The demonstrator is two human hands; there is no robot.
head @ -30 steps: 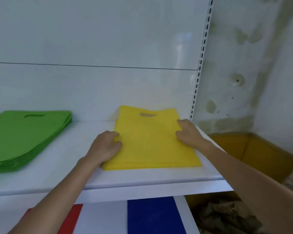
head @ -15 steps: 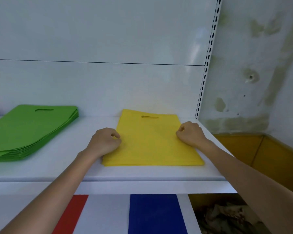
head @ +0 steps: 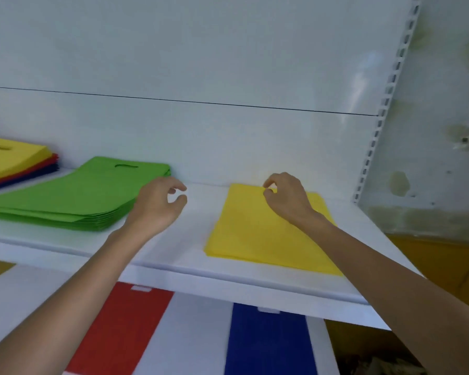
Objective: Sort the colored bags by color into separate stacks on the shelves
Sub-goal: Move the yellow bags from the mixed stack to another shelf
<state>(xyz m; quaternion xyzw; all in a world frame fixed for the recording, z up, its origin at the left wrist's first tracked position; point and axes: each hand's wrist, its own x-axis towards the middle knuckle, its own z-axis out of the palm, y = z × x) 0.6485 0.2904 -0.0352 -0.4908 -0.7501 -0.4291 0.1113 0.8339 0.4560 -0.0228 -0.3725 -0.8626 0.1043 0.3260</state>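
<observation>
A flat stack of yellow bags (head: 255, 239) lies on the right part of the white shelf (head: 190, 258). My right hand (head: 284, 198) hovers over its far half with fingers loosely curled, holding nothing. My left hand (head: 160, 204) hangs above bare shelf between the yellow stack and a thick stack of green bags (head: 73, 196), fingers loosely curled and empty. At the far left sits a mixed pile (head: 11, 161) with yellow on top, red and dark blue beneath. On the lower shelf lie red bags (head: 119, 326) and blue bags (head: 268, 342).
The white back panel rises right behind the stacks. A slotted upright rail (head: 377, 131) ends the shelf on the right, beside a stained wall. A brown cardboard box (head: 431, 266) stands on the floor at lower right.
Both hands have lifted off the yellow stack; my left hand has moved left, off the bags. The view has swung left, bringing the mixed pile into sight.
</observation>
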